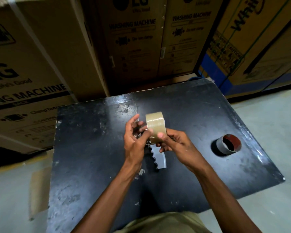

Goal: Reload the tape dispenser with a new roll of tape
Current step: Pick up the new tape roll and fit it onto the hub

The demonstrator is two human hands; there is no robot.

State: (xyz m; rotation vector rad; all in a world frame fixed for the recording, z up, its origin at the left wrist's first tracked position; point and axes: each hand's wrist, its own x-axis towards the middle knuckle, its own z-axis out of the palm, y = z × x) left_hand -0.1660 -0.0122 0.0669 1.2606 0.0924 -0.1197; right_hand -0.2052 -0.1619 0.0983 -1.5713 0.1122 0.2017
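Note:
A brown roll of tape stands on edge in the tape dispenser, above the black table. The dispenser's grey ridged handle points toward me, and its metal front is mostly hidden by my fingers. My right hand grips the lower part of the roll, thumb on its face. My left hand is curled at the roll's left side, its fingertips pinching at the roll's edge and the dispenser's metal part. Whether a tape end is between those fingers I cannot tell.
An empty cardboard tape core, grey outside and red inside, lies on the table to the right. Tall cardboard appliance boxes stand close behind the table and to the left. A flat cardboard sheet lies on the floor at the left.

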